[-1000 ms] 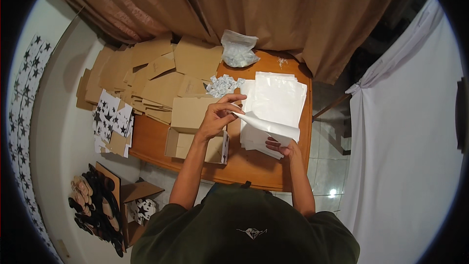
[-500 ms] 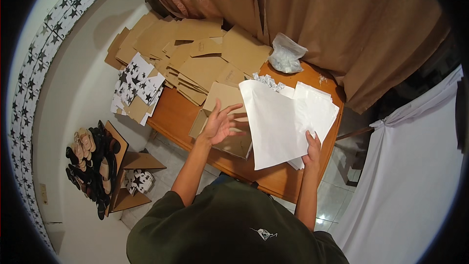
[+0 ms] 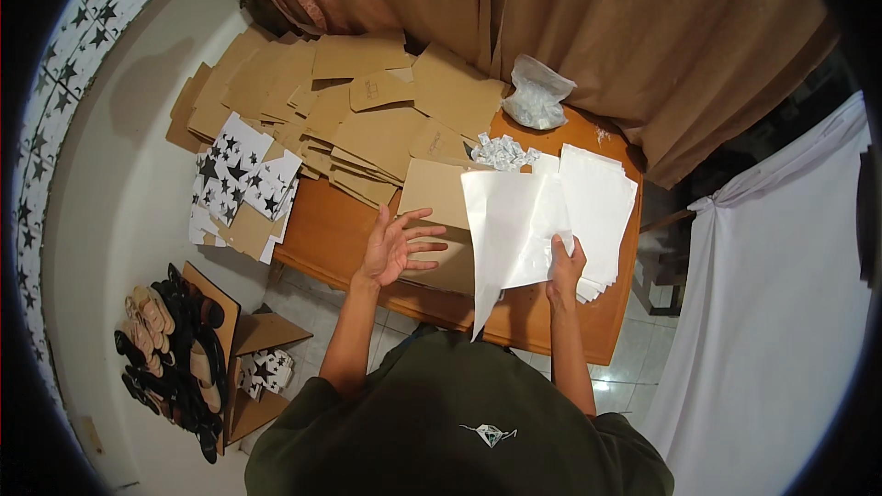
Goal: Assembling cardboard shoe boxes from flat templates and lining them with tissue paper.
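Between the thumb and fingers of my right hand (image 3: 564,268) is a sheet of white paper (image 3: 503,225), gripped at its right edge and hanging with a bent lower left corner. My left hand (image 3: 395,246) holds nothing, its fingers spread apart above an open cardboard box (image 3: 434,191). The lifted sheet covers part of that box. Right of the sheet, a stack of white paper (image 3: 599,211) lies on the wooden table (image 3: 317,225). Behind the sheet is a pile of small white packets (image 3: 503,152).
Flattened cardboard (image 3: 367,119) is heaped at the back left, beside star-patterned boxes (image 3: 241,179). A clear plastic bag (image 3: 537,96) stands near the brown curtain (image 3: 625,46). A rack of shoes (image 3: 175,340) is at the lower left, a white cloth (image 3: 763,312) at the right.
My right hand has drawn the sheet left, off the stack, and its lower corner now bends down. My left hand has shifted slightly left, fingers still spread.
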### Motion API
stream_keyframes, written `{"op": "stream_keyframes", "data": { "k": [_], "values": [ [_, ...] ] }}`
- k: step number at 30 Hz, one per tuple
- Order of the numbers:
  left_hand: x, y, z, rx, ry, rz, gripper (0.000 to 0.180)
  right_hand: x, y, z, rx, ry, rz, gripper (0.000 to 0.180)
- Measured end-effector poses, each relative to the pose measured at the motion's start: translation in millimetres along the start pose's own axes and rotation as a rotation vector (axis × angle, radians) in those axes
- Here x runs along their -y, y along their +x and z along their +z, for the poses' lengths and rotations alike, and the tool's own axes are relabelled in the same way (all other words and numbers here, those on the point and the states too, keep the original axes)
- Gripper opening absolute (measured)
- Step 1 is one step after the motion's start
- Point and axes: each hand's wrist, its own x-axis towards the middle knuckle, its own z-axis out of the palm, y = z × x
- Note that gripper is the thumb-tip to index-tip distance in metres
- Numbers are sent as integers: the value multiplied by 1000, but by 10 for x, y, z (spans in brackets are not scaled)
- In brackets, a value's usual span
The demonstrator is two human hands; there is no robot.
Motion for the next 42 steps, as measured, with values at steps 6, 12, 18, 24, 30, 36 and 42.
{"op": "stream_keyframes", "data": {
  "k": [6,12,18,24,30,36,42],
  "values": [
    [-27,-102,-445,36,-28,-53,102,-75,-321,386,-125,-53,-54,21],
    [-6,-215,-820,110,11,-113,108,-318,-498,474,-256,-177,-79,26],
    [100,-336,-1027,47,-44,-131,106,-348,-711,619,-399,-191,-56,26],
    [111,-272,-1067,-100,108,132,49,-409,-817,639,-470,-286,-93,30],
    [139,-40,-1276,-385,182,70,31,-473,-797,288,-345,-368,-121,31],
    [130,29,-1372,-466,695,216,35,-301,-839,118,-260,-754,-167,31],
    [91,-13,-1310,-384,706,393,32,-296,-817,79,-192,-694,-261,25]
  ]
}}
